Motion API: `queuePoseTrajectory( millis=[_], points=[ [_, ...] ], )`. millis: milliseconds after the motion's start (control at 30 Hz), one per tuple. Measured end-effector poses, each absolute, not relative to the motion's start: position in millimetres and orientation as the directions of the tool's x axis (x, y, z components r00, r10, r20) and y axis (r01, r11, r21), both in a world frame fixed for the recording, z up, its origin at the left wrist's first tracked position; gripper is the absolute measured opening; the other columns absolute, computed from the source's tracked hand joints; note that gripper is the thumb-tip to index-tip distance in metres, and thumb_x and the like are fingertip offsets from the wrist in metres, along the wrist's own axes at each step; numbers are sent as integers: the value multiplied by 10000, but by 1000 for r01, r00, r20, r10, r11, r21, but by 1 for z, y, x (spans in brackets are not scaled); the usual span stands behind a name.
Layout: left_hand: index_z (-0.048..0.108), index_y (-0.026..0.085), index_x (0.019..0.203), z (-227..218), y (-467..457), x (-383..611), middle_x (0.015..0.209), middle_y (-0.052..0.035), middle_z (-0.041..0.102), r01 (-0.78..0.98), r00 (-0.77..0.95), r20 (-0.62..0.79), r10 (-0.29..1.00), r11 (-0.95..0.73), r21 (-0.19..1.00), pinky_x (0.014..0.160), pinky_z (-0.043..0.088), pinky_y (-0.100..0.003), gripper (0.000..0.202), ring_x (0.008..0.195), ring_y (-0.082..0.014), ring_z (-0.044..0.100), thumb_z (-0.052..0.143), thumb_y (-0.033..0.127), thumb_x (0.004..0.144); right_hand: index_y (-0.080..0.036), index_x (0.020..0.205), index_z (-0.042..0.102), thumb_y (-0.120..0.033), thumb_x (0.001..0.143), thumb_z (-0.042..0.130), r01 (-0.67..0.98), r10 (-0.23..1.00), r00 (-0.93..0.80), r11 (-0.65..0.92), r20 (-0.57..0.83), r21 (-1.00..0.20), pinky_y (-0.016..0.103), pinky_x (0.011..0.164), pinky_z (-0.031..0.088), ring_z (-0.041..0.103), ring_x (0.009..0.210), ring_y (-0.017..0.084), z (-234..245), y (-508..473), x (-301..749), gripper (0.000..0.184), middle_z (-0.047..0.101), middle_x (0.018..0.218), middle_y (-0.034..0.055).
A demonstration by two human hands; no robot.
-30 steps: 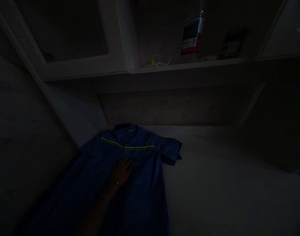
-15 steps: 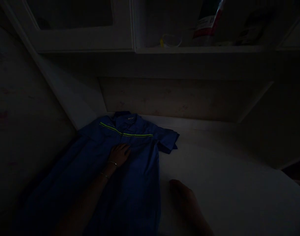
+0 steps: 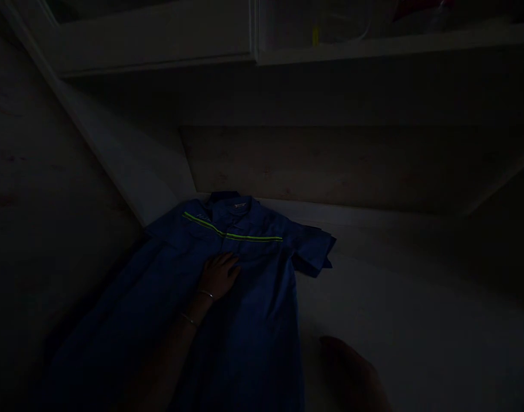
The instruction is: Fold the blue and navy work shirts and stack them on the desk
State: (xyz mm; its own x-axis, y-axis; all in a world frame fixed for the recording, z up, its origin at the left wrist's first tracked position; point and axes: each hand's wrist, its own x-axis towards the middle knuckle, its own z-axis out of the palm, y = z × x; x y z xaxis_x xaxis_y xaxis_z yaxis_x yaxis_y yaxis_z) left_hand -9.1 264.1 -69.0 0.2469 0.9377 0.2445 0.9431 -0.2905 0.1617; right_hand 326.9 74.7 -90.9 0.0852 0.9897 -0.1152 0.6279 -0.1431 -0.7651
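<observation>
A blue short-sleeved shirt (image 3: 253, 309) with a yellow-green stripe across its chest lies spread on a white surface, collar toward the back. More dark blue cloth shows at its collar and sleeve edges. My left hand (image 3: 221, 276) rests open on the shirt's front, just below the stripe, fingers spread. Two thin bracelets circle that wrist. To the right of the shirt's side edge, my right hand (image 3: 351, 366) is low over the white surface, apart from the shirt. Its fingers are lost in shadow, so their pose is unclear.
The scene is very dark. A cabinet door (image 3: 158, 43) and an open shelf (image 3: 373, 48) overhang the back. On the shelf are a yellow tag (image 3: 315, 35) with a pale loop and a red item (image 3: 416, 8). A patterned wall (image 3: 51, 189) borders the left.
The view has tilted down and turned left, so the shirt appears farther right and the shelf higher. The picture is darker. My left hand stays on the shirt; my right stays beside it.
</observation>
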Motion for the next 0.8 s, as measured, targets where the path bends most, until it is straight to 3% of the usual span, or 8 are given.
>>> queuePoseTrajectory(
  millis=[800],
  points=[
    [599, 304, 1266, -69, 265, -9, 1405, -18, 557, 947, 263, 239, 935, -298, 124, 1100, 330, -479, 417, 1298, -231, 481, 384, 471, 950, -205, 1073, 716, -482, 871, 443, 609, 989, 95, -148, -114, -779, 366, 943, 524, 656, 1072, 252, -70, 76, 319, 438, 699, 1163, 92]
  ],
)
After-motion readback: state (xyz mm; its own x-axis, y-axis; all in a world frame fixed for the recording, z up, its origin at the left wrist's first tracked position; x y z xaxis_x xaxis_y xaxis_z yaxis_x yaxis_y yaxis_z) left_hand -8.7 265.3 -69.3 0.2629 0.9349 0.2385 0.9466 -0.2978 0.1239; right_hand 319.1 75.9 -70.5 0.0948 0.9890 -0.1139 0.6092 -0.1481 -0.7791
